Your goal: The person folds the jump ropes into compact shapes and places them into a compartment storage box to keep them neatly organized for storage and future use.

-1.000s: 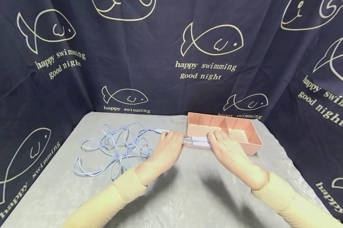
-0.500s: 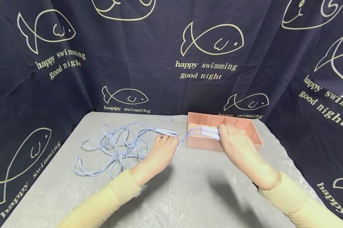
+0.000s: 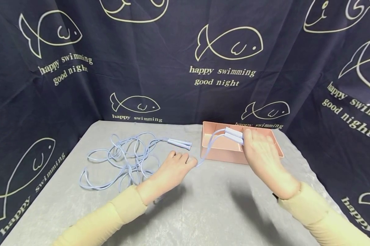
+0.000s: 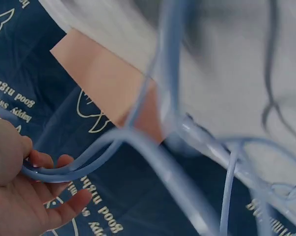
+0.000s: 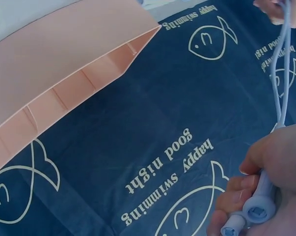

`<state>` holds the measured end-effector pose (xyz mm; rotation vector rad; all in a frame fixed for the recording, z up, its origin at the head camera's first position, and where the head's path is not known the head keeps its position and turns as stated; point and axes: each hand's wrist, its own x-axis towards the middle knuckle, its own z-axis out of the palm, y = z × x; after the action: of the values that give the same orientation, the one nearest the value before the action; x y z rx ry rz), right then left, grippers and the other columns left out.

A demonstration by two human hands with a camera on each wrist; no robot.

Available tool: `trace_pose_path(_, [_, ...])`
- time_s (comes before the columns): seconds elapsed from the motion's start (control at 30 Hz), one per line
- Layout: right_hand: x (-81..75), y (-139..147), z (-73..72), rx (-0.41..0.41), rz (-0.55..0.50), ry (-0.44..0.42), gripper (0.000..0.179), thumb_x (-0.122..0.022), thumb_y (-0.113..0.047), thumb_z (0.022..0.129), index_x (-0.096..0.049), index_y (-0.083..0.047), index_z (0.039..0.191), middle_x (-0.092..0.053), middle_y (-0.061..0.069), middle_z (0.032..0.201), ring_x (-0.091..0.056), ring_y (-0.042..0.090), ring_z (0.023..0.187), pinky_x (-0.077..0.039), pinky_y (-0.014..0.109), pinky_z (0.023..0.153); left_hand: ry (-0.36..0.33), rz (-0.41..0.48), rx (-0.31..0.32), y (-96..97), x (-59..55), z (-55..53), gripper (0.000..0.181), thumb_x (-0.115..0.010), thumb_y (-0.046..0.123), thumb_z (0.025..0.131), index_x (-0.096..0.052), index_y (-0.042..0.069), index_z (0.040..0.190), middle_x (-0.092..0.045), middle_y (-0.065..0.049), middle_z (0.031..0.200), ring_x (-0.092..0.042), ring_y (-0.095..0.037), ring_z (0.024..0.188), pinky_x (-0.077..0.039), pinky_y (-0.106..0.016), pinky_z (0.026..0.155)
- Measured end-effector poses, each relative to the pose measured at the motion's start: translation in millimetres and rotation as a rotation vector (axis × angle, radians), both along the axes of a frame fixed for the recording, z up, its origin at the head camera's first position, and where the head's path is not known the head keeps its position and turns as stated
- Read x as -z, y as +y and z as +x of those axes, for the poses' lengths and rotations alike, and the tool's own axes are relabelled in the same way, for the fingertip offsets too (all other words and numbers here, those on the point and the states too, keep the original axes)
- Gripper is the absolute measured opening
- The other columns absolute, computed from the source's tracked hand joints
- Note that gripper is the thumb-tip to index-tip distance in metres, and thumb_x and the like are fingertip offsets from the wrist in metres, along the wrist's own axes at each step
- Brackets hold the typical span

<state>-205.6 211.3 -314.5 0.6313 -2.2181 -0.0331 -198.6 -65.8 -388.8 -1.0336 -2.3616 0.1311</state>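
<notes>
Over the pink box (image 3: 223, 154), my right hand (image 3: 262, 155) grips the two pale-blue handles (image 3: 233, 135) of a jump rope. Their round ends poke out of the fist in the right wrist view, with the curled fingers (image 5: 236, 196) around them. Two cords (image 3: 210, 145) arc from these handles down to my left hand (image 3: 174, 167), which pinches them between thumb and fingers; the left wrist view shows the pinched cords (image 4: 64, 173) closely. Left of centre on the table lies a tangled blue jump rope (image 3: 123, 165). Its two handles (image 3: 179, 142) lie side by side just beyond my left hand.
The pink box is divided inside and stands at the back right of the grey cloth-covered table (image 3: 203, 212). A dark curtain (image 3: 172, 68) with fish drawings surrounds the table at the back and sides.
My right hand has risen away to the right with the handles, now over the box. My left hand has drawn slightly back toward me, uncovering the handles on the table. The gap between the hands has widened.
</notes>
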Motion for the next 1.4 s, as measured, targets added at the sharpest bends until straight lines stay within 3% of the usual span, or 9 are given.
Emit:
trace_pose_path(0.13, [4.1,-2,-4.6,0.027,0.027,0.041,0.017,-0.056,0.006,0.072,-0.043,0.003,0.083,-0.044,0.016,0.063,-0.043,0.036,0.052,-0.025,0.038,0.045,0.029,-0.029,0.030,-1.9,-7.1,3.4,0.020,-0.053,0.007,0.088,-0.044,0.021,0.098,-0.048,-0.001,0.083,-0.047,-0.019,0.072,-0.030,-0.030,0.063])
trace_pose_path(0.27, [9.2,-5,-8.4,0.025,0.070,0.057,0.003,-0.042,0.005,0.081,-0.041,0.003,0.081,-0.042,0.017,0.063,-0.041,0.036,0.050,-0.026,0.037,0.044,0.100,-0.064,0.076,-2.7,-15.6,3.9,0.021,-0.053,0.007,0.086,-0.045,0.024,0.096,-0.048,-0.001,0.083,-0.046,-0.020,0.072,-0.031,-0.031,0.062])
trace_pose_path(0.37, [14.0,-7,-10.9,0.020,0.103,0.062,0.006,-0.035,0.005,0.084,-0.040,0.002,0.081,-0.040,0.016,0.062,-0.040,0.036,0.049,-0.026,0.037,0.045,0.152,-0.073,0.120,-1.3,-23.4,2.8,0.021,-0.055,0.008,0.085,-0.048,0.026,0.093,-0.049,0.000,0.082,-0.047,-0.019,0.071,-0.032,-0.032,0.063])
trace_pose_path(0.53, [21.2,-11,-13.4,0.010,0.150,0.095,0.007,-0.034,0.002,0.085,-0.039,0.002,0.081,-0.039,0.015,0.061,-0.040,0.035,0.049,-0.026,0.036,0.044,0.228,-0.074,0.171,5.0,-38.6,1.7,0.020,-0.052,0.007,0.086,-0.048,0.026,0.091,-0.050,0.002,0.079,-0.048,-0.019,0.068,-0.033,-0.031,0.062])
trace_pose_path(0.67, [24.3,-17,-12.8,-0.011,0.190,0.153,0.010,-0.034,0.001,0.086,-0.041,0.001,0.079,-0.037,0.013,0.061,-0.041,0.032,0.049,-0.026,0.034,0.045,0.293,-0.067,0.191,12.8,-50.2,-0.4,0.019,-0.051,0.009,0.088,-0.050,0.026,0.093,-0.056,0.001,0.087,-0.051,-0.019,0.066,-0.034,-0.031,0.060])
trace_pose_path(0.8, [26.0,-24,-9.9,-0.047,0.255,0.193,0.012,-0.036,-0.001,0.089,-0.044,0.001,0.080,-0.038,0.011,0.063,-0.041,0.029,0.051,-0.028,0.032,0.049,0.328,-0.049,0.161,21.3,-57.5,-6.2,0.011,-0.052,0.014,0.089,-0.052,0.023,0.095,-0.059,0.001,0.091,-0.052,-0.019,0.065,-0.034,-0.031,0.060])
trace_pose_path(0.93, [26.7,-29,-5.4,-0.099,0.322,0.169,0.016,-0.031,-0.003,0.092,-0.046,0.001,0.086,-0.039,0.011,0.065,-0.041,0.028,0.055,-0.030,0.033,0.052,0.331,-0.037,0.096,27.3,-59.5,-13.6,0.003,-0.050,0.016,0.091,-0.052,0.017,0.093,-0.057,0.001,0.081,-0.053,-0.018,0.065,-0.035,-0.031,0.061])
trace_pose_path(1.17, [26.5,-31,0.4,-0.231,0.358,0.130,0.037,-0.026,-0.001,0.090,-0.052,-0.006,0.116,-0.044,0.013,0.072,-0.043,0.031,0.062,-0.037,0.038,0.060,0.319,-0.037,0.026,30.2,-59.2,-22.7,0.008,-0.051,0.021,0.092,-0.051,0.013,0.092,-0.058,0.001,0.071,-0.052,-0.016,0.061,-0.034,-0.029,0.058])
trace_pose_path(1.4, [24.9,-30,4.7,-0.305,0.375,0.113,0.057,-0.025,0.003,0.091,-0.041,-0.022,0.139,-0.043,0.013,0.075,-0.043,0.031,0.068,-0.038,0.039,0.066,0.269,-0.039,0.007,30.8,-58.5,-26.1,0.020,-0.059,0.029,0.087,-0.049,0.012,0.092,-0.058,0.002,0.068,-0.053,-0.016,0.060,-0.034,-0.028,0.058])
